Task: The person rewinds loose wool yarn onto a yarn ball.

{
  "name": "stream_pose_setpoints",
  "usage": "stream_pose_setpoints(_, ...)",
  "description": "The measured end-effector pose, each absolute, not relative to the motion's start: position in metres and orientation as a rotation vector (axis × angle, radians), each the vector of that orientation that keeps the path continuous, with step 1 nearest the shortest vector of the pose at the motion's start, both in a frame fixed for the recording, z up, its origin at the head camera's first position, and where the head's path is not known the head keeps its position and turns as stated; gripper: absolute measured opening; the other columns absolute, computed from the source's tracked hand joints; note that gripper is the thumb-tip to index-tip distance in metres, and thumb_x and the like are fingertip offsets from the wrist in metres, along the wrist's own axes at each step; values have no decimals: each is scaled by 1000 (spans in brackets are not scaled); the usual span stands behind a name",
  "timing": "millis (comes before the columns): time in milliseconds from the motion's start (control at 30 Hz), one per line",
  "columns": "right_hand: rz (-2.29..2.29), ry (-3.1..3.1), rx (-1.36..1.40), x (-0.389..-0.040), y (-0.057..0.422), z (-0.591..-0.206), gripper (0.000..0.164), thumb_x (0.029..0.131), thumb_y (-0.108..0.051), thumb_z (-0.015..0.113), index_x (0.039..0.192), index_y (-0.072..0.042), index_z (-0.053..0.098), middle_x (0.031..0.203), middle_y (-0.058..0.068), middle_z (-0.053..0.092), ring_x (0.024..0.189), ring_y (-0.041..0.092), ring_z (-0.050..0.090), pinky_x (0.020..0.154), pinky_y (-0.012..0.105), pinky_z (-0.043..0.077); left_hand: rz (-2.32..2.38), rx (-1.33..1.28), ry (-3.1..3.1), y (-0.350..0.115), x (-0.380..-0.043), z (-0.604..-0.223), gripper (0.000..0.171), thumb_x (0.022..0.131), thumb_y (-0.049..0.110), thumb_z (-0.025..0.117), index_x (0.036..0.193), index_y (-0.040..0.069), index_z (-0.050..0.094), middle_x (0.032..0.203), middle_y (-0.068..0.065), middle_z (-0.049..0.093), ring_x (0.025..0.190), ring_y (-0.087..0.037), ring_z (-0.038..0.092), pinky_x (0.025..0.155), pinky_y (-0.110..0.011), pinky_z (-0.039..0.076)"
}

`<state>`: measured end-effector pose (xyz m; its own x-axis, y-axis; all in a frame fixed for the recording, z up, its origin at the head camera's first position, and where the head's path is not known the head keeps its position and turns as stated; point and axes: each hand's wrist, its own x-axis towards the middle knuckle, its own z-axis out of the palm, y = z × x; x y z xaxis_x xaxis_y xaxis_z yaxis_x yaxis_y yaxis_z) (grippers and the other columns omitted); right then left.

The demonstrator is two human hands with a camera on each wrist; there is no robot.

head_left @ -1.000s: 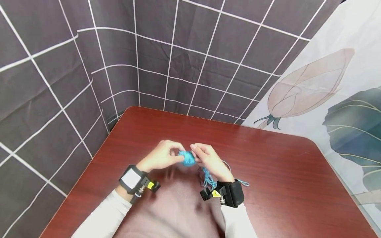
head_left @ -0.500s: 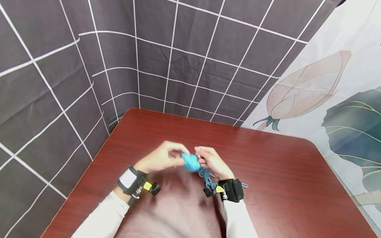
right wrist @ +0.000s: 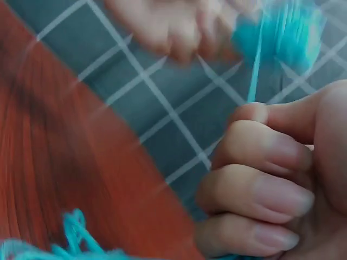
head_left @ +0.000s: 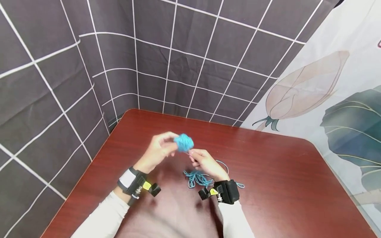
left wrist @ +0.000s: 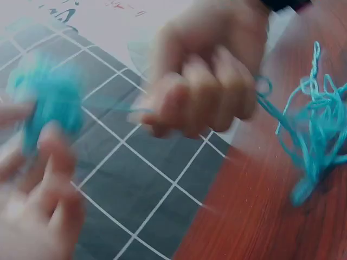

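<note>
A small ball of blue yarn [head_left: 184,142] is held up above the table between the fingertips of my left hand [head_left: 158,149]. My right hand [head_left: 206,162], just to the right and slightly lower, pinches the yarn strand [right wrist: 255,76] between thumb and forefinger, the other fingers curled in. That strand runs taut from the ball to the right fingertips. Under the right hand a loose tangle of the same yarn [head_left: 198,178] lies on the table. In the left wrist view the ball [left wrist: 54,103] is blurred, and so are the left fingers.
The reddish-brown wooden table [head_left: 282,175] spreads around the hands. A dark grid-patterned cloth [head_left: 160,66] hangs behind and to the left. At the right hangs a white cloth with a printed flower [head_left: 297,96]. A yarn loop [head_left: 239,185] sticks out beside the right wrist.
My left hand and the ball first shifted slightly right, then rose up and leftward, away from the right hand. The right hand stayed near its place, and more of the tangle shows now.
</note>
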<state>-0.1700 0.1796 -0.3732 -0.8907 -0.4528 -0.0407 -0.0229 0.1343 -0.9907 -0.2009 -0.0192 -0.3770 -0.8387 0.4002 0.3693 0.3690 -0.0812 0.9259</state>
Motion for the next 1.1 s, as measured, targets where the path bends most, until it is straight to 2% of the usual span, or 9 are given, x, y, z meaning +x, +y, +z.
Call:
stream_pose_setpoints(133,-1840,2155,-402,-172,190,-372,38,100,-18,38,71,7,38,53,-5,24,44,6,22,44,22,19,1575,1364,2191,-18,-200,-380,15,80,10,66,95,11,68,73,-2,63,58,-13,54,50,-23,47)
stream_pose_setpoints(200,-1774,2248,-459,-169,189,-366,41,99,-23,40,71,7,39,54,-3,23,46,9,21,44,23,19,1381,1412,2402,-16,-200,-382,11,79,15,66,90,16,68,64,4,60,54,-5,52,48,-21,46)
stream_pose_setpoints(333,-1616,2356,-581,-159,178,-354,41,98,-28,41,74,5,43,56,-1,28,48,12,23,44,23,22,1444,1008,2874,-14,-204,-383,10,77,19,66,87,18,67,59,5,57,45,-5,47,40,-23,42)
stream_pose_setpoints(467,-1634,2237,-550,-161,170,-361,39,99,-24,38,72,4,41,57,-1,28,48,11,22,43,23,21,2002,718,2663,-16,-205,-379,18,80,13,65,98,9,66,68,-5,62,51,-14,53,44,-23,45)
stream_pose_setpoints(633,-1848,2001,-406,-172,177,-376,35,100,-14,35,68,-1,40,52,-7,26,41,4,20,38,20,15,2059,1038,2086,-20,-201,-377,21,81,3,64,102,1,65,86,-8,65,63,-19,56,53,-23,49)
stream_pose_setpoints(800,-1932,2071,-408,-169,183,-367,38,100,-22,38,68,-1,38,52,-7,24,42,5,19,42,22,15,1414,1368,2399,-18,-202,-382,13,79,14,66,91,15,68,69,3,61,55,-7,52,51,-22,47)
stream_pose_setpoints(933,-1760,2266,-532,-159,175,-355,45,98,-32,40,72,5,39,56,-2,26,48,11,21,44,24,18,1377,1001,2808,-14,-205,-384,10,78,20,65,88,19,68,56,3,56,43,-7,47,39,-24,41)
stream_pose_setpoints(1033,-1673,2255,-572,-159,170,-360,45,99,-31,39,73,6,41,58,-1,27,48,12,22,43,23,20,1752,704,2782,-15,-206,-383,15,80,17,65,94,13,67,59,-4,58,44,-15,51,38,-25,42)
stream_pose_setpoints(1100,-1729,2136,-540,-165,171,-372,42,99,-26,38,71,5,38,57,-2,26,47,11,20,42,22,18,2002,691,2570,-17,-205,-382,19,81,14,66,99,10,67,69,-7,62,49,-18,54,42,-23,44)
